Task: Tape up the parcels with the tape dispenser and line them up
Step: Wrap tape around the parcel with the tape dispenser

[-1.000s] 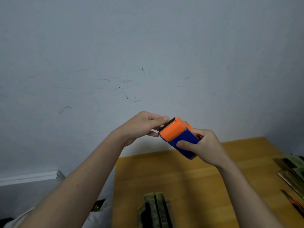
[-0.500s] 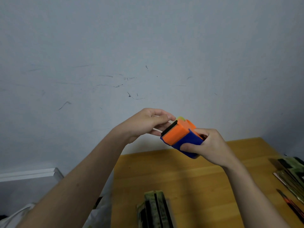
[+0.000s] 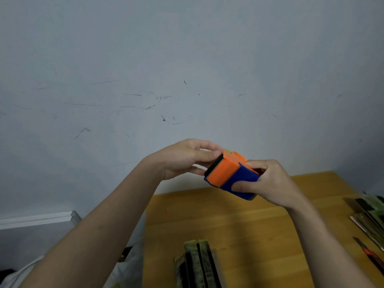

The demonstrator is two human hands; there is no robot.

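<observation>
Fingers (image 3: 242, 185) of the right hand (image 3: 270, 183) curl round the tape dispenser (image 3: 230, 175), held above the bench (image 3: 239, 217); the left hand (image 3: 185, 159) pinches at its toothed end. It looks light, rigid plastic, best gripped by the blue body, clear of the blade.

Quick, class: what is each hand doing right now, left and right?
Left hand: fingers pinching at the black-edged end of the tape dispenser.
Right hand: gripping the dispenser's blue body, held above the table.
</observation>
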